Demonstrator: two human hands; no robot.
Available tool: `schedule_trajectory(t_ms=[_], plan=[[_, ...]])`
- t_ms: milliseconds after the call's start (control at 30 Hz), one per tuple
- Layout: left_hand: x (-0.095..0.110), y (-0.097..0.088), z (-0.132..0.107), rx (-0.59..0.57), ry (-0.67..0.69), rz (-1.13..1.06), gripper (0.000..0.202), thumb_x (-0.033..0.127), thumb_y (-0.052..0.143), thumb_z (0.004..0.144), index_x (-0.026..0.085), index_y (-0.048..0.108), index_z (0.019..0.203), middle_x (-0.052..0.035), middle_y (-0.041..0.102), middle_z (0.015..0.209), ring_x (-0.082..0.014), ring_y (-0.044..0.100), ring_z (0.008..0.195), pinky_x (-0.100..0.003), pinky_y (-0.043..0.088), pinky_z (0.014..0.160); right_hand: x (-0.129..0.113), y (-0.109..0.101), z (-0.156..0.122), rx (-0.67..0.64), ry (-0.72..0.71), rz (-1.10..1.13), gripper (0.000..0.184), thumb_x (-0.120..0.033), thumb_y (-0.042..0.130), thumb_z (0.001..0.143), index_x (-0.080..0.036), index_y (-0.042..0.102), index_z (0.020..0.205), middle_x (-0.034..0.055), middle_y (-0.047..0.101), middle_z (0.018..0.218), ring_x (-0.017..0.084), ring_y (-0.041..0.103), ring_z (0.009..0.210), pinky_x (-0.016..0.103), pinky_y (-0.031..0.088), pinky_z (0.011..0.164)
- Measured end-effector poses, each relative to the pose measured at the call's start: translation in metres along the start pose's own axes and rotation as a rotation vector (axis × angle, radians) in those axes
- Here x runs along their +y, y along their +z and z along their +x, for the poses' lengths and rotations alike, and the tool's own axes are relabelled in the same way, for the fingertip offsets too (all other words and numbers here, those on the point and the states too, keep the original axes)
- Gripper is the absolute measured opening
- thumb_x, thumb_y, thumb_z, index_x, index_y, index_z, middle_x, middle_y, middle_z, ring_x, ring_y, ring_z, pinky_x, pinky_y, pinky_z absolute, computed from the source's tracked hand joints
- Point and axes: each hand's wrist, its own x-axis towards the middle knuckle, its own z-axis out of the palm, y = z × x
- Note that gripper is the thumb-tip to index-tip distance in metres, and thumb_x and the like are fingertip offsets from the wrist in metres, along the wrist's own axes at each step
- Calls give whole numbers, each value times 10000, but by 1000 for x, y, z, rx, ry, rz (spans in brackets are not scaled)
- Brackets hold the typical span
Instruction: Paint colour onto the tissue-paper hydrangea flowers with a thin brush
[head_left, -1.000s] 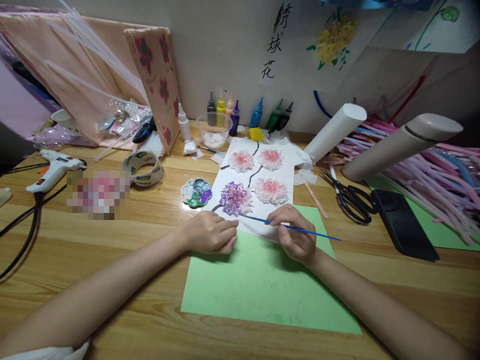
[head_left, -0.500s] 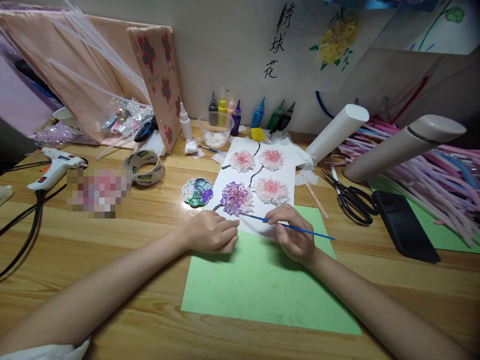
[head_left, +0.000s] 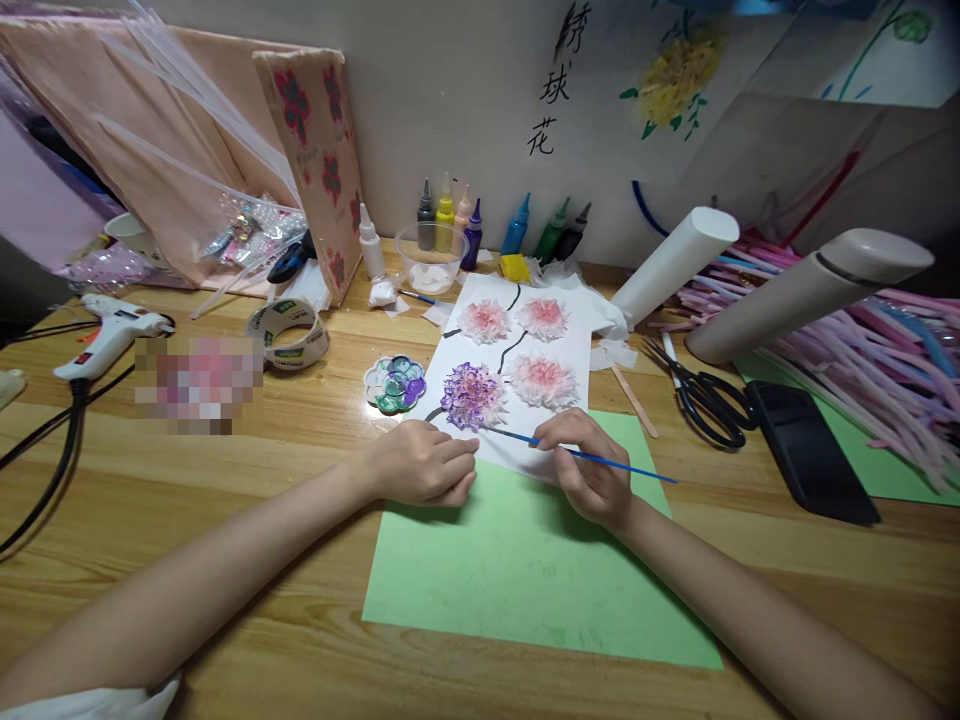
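My right hand (head_left: 589,465) pinches a thin blue paintbrush (head_left: 622,464), its tip at the lower edge of a ruffled paper flower (head_left: 472,395) with purple-tinted petals. That flower is on a white sheet (head_left: 469,300) with black stem lines. Three pink-and-white ruffled flowers, one of them the lower right flower (head_left: 544,382), share the sheet. My left hand (head_left: 427,465) rests in a loose fist on the sheet's lower left corner, fingers curled under, just below the purple flower. Close by on the left lies a flower-shaped palette (head_left: 394,385) with purple and green paint.
Green paper (head_left: 540,570) lies beneath the white sheet. Paint bottles (head_left: 516,228) and a clear bowl (head_left: 431,270) stand along the wall. Scissors (head_left: 709,405), a phone (head_left: 810,450) and a wooden stick (head_left: 634,400) lie right; a tape roll (head_left: 292,340) and glue gun (head_left: 109,340) lie left.
The brush's rear end has shifted slightly right, with a tiny movement of my right hand. My left hand has stayed in place.
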Motion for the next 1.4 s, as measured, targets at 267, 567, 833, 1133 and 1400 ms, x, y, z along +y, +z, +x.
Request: schedule_trajectory(t_ms=[267,567,833,1133,1400], plan=[[0,1,0,1,-1,1,208,177,450,849,151,613,723,-19,749,808,-104,599,454,-219,418,379,0,-1,-2,-22,-13,11,210,-77,446,864,-219,575,951,40,639,787,179,602,722,323,487,640],[2,2,-1,12,-11,10,229,176,428,862,149,605,720,-16,734,767,-112,590,444,-232,431,390,0,3,1,-105,-24,-43,223,-93,446,877,-217,593,991,56,673,838,195,636,774,338,505,679],[3,4,-2,23,-6,38,267,188,425,874,163,573,653,-8,701,698,-110,580,450,-233,418,388,-1,3,-3,-75,-12,-30,235,-88,442,871,-223,605,973,50,676,818,199,641,764,346,508,671],[5,6,-4,13,-22,89,256,220,430,868,179,554,647,9,646,635,-123,565,436,-267,400,367,-17,21,40,-128,-107,-123,215,-66,471,863,-235,577,943,27,664,785,188,608,748,333,486,671],[5,11,-6,56,-9,56,279,214,450,851,186,530,586,5,590,525,-141,541,433,-268,435,403,-9,65,85,-254,-31,-251,149,-135,480,901,-218,558,806,24,657,748,200,561,753,351,420,697]])
